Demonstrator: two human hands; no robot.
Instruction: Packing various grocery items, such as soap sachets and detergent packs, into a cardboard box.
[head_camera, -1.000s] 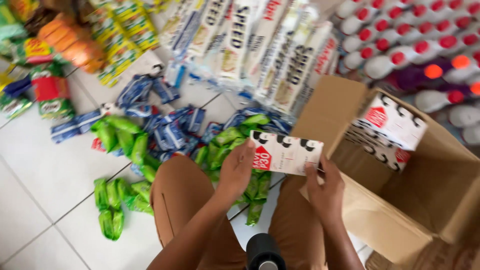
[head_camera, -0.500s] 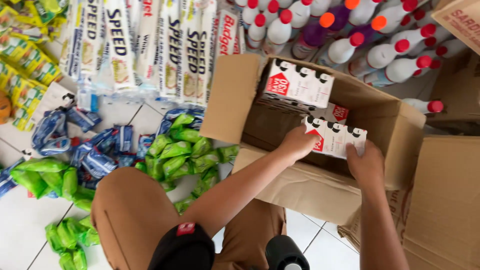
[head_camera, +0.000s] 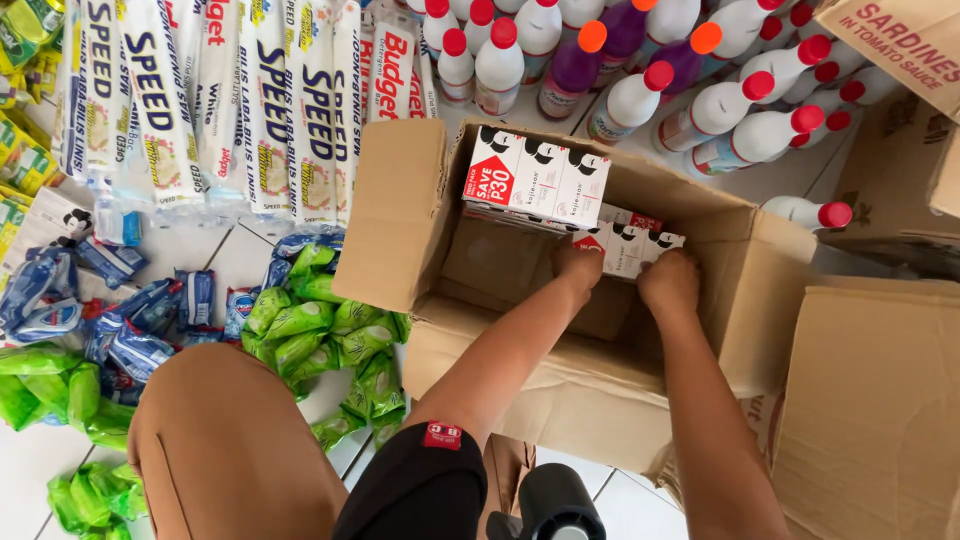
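Observation:
An open brown cardboard box (head_camera: 400, 220) stands on the tiled floor in front of me. Both my hands reach down into it. My left hand (head_camera: 578, 265) and my right hand (head_camera: 670, 280) grip a white carton pack (head_camera: 625, 243) with black and red print, low inside the box. A second, larger pack of the same kind (head_camera: 535, 180) lies against the box's far wall, just above the one I hold.
White and purple bottles with red and orange caps (head_camera: 640, 95) lie behind the box. Long white wrapped bars (head_camera: 230, 110) lie at the back left. Green sachets (head_camera: 320, 320) and blue sachets (head_camera: 140, 330) litter the floor at left. More cardboard boxes (head_camera: 880, 400) stand at right.
I carried the white pack from over the floor at left to the box and lowered it inside, beside the other pack. My view swung right, toward the box.

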